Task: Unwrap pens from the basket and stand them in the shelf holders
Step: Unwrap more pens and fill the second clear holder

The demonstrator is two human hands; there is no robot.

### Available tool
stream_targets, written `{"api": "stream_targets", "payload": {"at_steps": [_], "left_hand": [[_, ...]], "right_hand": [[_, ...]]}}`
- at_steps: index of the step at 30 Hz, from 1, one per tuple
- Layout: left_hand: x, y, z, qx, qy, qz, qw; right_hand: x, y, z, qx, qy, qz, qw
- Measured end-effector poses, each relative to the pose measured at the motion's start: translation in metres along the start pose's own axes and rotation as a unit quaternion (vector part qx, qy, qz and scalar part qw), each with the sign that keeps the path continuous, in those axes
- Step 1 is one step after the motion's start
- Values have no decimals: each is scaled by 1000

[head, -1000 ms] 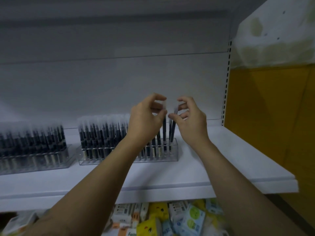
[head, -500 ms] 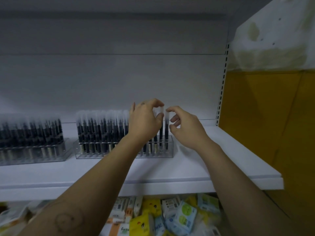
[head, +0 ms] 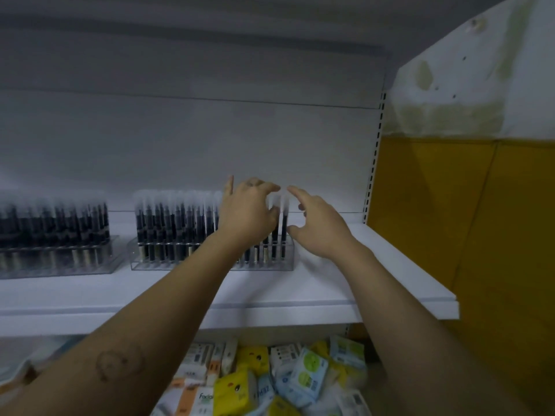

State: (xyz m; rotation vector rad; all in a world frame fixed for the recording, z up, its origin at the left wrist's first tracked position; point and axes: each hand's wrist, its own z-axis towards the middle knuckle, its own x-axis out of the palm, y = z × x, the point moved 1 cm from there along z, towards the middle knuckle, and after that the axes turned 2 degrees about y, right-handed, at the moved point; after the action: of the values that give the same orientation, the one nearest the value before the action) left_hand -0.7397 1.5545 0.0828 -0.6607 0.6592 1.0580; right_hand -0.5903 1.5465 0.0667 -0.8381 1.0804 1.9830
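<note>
Released by right hand [head: 318, 226] since half a second ago: black pen with frosted cap [head: 284, 226], now upright in clear acrylic holder [head: 210, 265], just left of wide-spread fingers [head: 295, 192]. Left hand [head: 246, 211] curled narrowly at neighbouring black pen [head: 274, 232]; pinching or only touching, cannot tell. Probably seated, so more to unwrap next
</note>
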Motion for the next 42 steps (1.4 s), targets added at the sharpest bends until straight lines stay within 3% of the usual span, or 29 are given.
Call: {"api": "stream_targets", "payload": {"at_steps": [6, 11, 17, 22, 26, 33, 42], "left_hand": [[-30, 25, -60, 32, -84, -29, 996], [-36, 68, -144, 5, -87, -29, 996], [-28, 124, -242, -65, -29, -54, 996], [9, 173, -319, -171, 71, -64, 981], [49, 207, -376, -286, 164, -69, 942], [127, 254, -463, -437, 308, -94, 840], [218, 293, -548, -563, 381, -129, 722]], "right_hand": [[6, 28, -42, -29, -29, 59, 997], [57, 64, -84, -65, 14, 130, 989], [150, 104, -132, -96, 85, 274, 953], [245, 111, -164, -73, 204, 255, 942], [310, 110, -183, -53, 328, 179, 926], [412, 95, -211, -26, 489, 71, 869], [535, 68, -247, -1, 641, -5, 768]]}}
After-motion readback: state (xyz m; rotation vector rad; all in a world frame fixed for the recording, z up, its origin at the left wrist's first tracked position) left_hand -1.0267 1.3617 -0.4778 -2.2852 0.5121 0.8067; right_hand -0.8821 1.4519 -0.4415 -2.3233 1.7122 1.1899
